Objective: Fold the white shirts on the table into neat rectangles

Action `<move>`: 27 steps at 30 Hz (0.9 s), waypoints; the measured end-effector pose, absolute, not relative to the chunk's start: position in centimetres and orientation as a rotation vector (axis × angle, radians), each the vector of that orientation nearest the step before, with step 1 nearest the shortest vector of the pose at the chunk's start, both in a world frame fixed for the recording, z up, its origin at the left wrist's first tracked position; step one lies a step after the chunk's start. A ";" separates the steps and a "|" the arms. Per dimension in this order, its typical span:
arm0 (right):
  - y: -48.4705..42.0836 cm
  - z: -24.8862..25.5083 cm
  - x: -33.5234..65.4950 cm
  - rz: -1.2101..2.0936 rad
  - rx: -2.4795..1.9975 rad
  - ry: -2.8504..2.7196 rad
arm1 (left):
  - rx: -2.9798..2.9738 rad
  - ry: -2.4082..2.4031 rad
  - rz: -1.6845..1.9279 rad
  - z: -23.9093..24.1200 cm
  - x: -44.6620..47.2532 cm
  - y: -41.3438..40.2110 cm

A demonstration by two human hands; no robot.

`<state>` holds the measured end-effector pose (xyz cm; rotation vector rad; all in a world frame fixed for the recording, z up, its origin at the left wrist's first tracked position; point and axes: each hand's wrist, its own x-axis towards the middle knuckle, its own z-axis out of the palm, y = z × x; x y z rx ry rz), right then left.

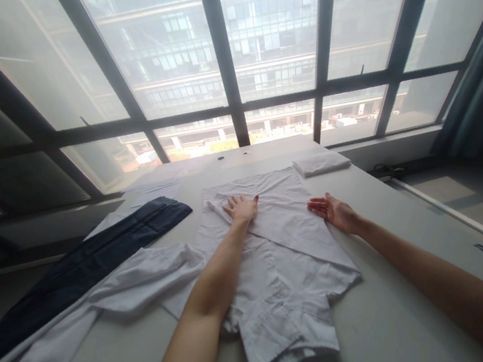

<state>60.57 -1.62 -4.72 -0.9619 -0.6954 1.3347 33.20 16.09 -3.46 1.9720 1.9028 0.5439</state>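
A white shirt point(279, 248) lies spread on the table in front of me, its collar end towards me. One sleeve is laid across the body of the shirt. My left hand point(242, 208) rests flat on this folded part, fingers spread. At the shirt's right edge, my right hand point(334, 213) is held sideways with its fingers stretched out, nothing gripped in it. Whether its fingertips touch the cloth, I cannot tell. Part of the shirt's left side is hidden behind my left forearm.
Dark blue trousers point(98, 257) and more white garments point(147, 277) lie along the left side of the white table point(399, 296). A folded white cloth point(321, 163) sits at the far right edge. Large windows rise behind the table, and a curtain point(475, 73) hangs at right.
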 end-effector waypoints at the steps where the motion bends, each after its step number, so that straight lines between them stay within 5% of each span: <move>1: -1.6 -4.7 60.5 1.334 -0.962 -0.688 | 1.967 1.895 0.542 -3.5 32.7 16.5; 18: -2.9 -3.2 60.0 1.299 -0.876 -0.823 | 2.255 1.924 0.384 -4.5 32.9 17.3; 27: -5.4 -2.2 58.2 2.090 -0.714 -1.171 | 2.253 1.909 0.317 -4.8 32.8 17.5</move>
